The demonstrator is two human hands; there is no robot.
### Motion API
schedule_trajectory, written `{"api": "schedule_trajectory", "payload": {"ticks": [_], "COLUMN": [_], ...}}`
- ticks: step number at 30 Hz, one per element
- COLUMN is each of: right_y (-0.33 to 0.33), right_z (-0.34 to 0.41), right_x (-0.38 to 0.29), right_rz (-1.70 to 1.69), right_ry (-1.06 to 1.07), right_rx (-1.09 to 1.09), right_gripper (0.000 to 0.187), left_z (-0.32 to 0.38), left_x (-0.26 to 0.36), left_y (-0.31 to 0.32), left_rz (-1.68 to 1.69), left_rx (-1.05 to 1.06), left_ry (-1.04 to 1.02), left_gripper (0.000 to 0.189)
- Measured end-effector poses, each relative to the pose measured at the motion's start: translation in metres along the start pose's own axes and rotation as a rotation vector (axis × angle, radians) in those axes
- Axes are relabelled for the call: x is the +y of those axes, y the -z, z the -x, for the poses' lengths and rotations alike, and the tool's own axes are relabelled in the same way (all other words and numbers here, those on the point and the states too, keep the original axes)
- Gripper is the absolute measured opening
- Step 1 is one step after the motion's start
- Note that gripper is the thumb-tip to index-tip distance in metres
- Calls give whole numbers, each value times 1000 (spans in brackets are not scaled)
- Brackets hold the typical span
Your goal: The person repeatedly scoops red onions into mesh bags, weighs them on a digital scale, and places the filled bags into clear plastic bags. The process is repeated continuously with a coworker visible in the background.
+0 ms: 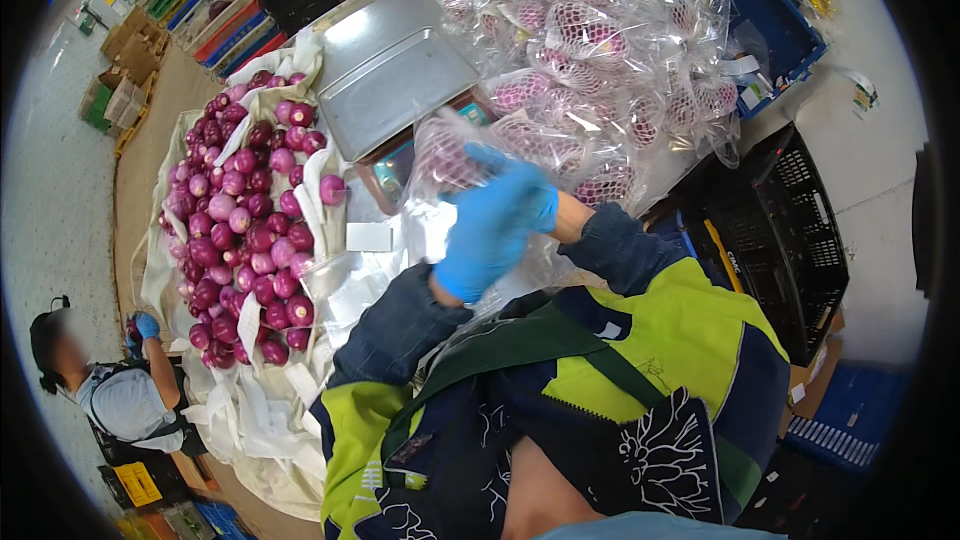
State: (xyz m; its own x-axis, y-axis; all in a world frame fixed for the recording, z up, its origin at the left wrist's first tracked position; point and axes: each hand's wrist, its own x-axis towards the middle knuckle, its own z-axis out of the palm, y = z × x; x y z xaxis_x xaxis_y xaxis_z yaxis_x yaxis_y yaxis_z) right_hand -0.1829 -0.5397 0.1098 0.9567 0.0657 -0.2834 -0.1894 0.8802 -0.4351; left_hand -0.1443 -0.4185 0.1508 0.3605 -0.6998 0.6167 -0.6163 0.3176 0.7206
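Observation:
My left hand (476, 251) and my right hand (529, 191), both in blue gloves, overlap in front of my chest and are blurred. At my fingers, a clear plastic bag (442, 154) with netted red onions inside is held up, its top end blurred too. My left hand grips its plastic; overlapping fingers hide my right hand's hold. Just beyond the bag stands a bench scale with a metal pan (397, 90). Many bagged, netted onions (585, 52) are heaped past my right hand. Loose red onions (240, 232) lie on white sacking at the left.
Flat clear bags (360, 285) and a small white box (369, 237) lie left of my hands. A black crate (772, 240) stands at the right, a blue tray (787, 22) behind the heap. At far left, another person (135, 397) holds something in a blue-gloved hand.

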Motion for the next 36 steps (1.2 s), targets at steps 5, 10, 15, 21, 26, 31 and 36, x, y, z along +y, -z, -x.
{"api": "schedule_trajectory", "payload": {"ticks": [5, 10, 15, 21, 26, 31, 36], "right_y": [17, 57, 133, 259, 169, -30, -83], "right_z": [40, 18, -24, -44, -21, -66, -140], "right_x": [-151, -333, -484, -559, -430, -123, 50], "right_rz": [835, 1283, 1695, 1960, 1582, 1459, 1270], "right_ry": [534, 882, 949, 892, 1201, 734, 360], "right_rx": [252, 454, 589, 1053, 775, 50, -300], "right_gripper": [49, 47, 45, 43, 41, 36, 33], "left_z": [-72, -121, -48, 136, 273, 290, 286], "left_x": [15, -17, -77, -97, -65, -72, -65], "left_y": [-61, -86, -57, 38, 194, 312, 375], "left_rz": [-86, -163, -204, -103, -1115, -1644, -663], "left_rx": [-46, -117, -203, 444, 861, 512, 1067], "left_ry": [-365, -201, 205, 886, 993, 1130, 556], "left_gripper": [24, 31, 26, 23, 39, 68, 19]}}
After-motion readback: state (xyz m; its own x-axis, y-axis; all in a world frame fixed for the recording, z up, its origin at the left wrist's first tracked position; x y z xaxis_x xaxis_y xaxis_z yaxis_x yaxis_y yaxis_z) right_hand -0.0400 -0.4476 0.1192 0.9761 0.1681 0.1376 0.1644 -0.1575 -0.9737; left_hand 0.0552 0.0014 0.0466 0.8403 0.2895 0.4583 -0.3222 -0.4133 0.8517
